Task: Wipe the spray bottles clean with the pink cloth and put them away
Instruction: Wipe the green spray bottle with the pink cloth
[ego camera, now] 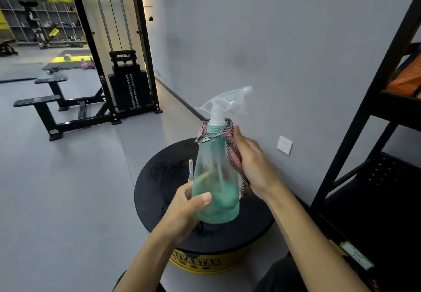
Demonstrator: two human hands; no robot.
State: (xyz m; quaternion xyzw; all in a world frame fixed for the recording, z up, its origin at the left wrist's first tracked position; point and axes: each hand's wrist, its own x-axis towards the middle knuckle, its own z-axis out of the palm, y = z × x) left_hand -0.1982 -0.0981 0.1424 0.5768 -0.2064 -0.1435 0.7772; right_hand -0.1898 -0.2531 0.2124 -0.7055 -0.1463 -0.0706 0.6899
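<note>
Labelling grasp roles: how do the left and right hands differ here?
Left hand grips the bottle low, near its base; right hand sits higher along its side. Left touches it bare; right holds the cloth against it. Both are on the same bottle.

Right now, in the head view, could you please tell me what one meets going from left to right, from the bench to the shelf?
weight bench → weight stack → left hand → spray bottle → right hand → wall socket → black shelf frame. The pink cloth wraps the bottle's neck, so it is left out.
</note>
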